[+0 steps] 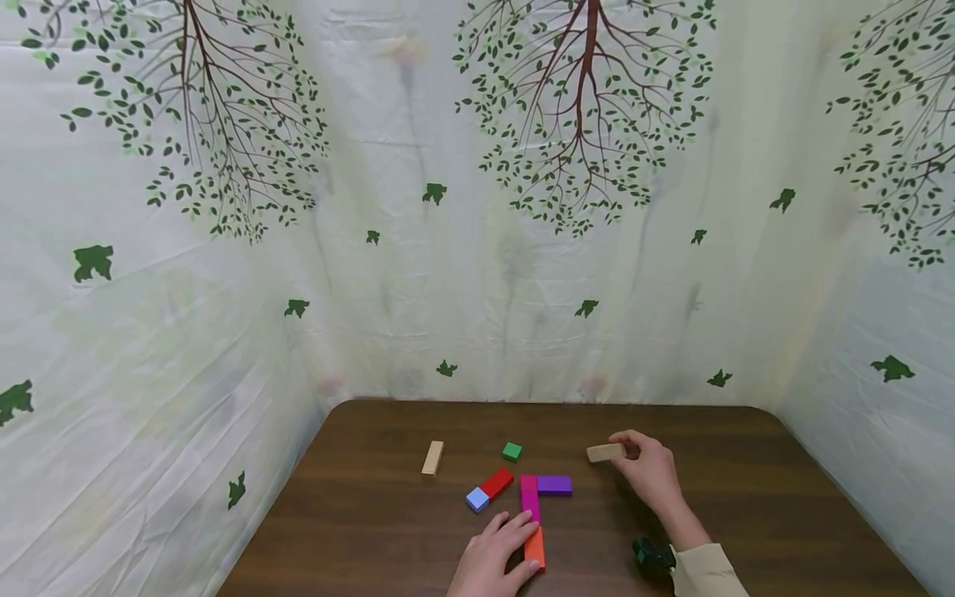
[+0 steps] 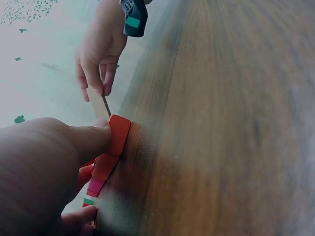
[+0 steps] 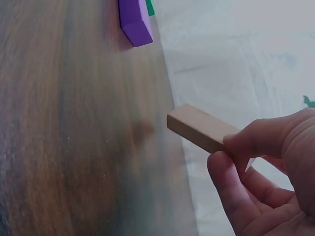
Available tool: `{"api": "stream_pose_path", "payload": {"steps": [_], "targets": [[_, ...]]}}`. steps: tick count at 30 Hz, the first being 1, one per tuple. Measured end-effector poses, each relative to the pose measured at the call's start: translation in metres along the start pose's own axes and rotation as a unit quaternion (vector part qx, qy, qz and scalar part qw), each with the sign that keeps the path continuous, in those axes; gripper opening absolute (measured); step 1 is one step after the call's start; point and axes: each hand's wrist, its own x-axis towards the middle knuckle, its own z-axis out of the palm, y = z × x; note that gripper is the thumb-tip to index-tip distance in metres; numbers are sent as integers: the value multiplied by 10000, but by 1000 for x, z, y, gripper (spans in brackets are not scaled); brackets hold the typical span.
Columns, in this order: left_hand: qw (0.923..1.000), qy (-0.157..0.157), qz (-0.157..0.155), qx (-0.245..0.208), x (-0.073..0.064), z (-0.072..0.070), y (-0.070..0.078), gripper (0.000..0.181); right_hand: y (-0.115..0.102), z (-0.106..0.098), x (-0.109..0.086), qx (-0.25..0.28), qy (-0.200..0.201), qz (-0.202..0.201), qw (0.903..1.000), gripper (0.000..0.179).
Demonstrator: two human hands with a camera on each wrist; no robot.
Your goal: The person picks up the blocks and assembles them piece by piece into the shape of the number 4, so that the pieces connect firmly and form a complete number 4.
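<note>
My right hand (image 1: 652, 471) pinches a plain wooden block (image 1: 605, 453) by one end, between thumb and fingers. In the right wrist view the wooden block (image 3: 202, 128) points away from the fingertips. My left hand (image 1: 492, 554) rests beside an orange block (image 1: 534, 549). Its thumb touches the orange block (image 2: 119, 133) near the close end, and its fingers lie at the left side, by the magenta block (image 1: 530, 502). A pinkish block (image 1: 528, 482) continues that row, and a purple block (image 1: 555, 486) extends right from its far end.
Left of the row, a red block (image 1: 496, 482) meets a light blue block (image 1: 477, 499) at a corner. Farther back lie a green block (image 1: 511, 452) and another plain wooden block (image 1: 433, 458). A patterned curtain (image 1: 515, 332) stands behind the brown table (image 1: 358, 531).
</note>
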Motion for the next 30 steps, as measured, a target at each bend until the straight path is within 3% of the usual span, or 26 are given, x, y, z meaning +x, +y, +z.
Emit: {"api": "stream_pose_path", "payload": {"steps": [17, 24, 30], "targets": [[9999, -103, -20, 62, 1, 2, -3, 54, -7, -1, -4, 102, 168, -385, 9991, 24], [9997, 42, 150, 173, -1, 5, -4, 54, -14, -4, -5, 153, 232, -543, 9981, 24], [9997, 163, 109, 108, 2, 5, -2, 53, -25, -8, -2, 249, 251, -619, 9975, 24]]}}
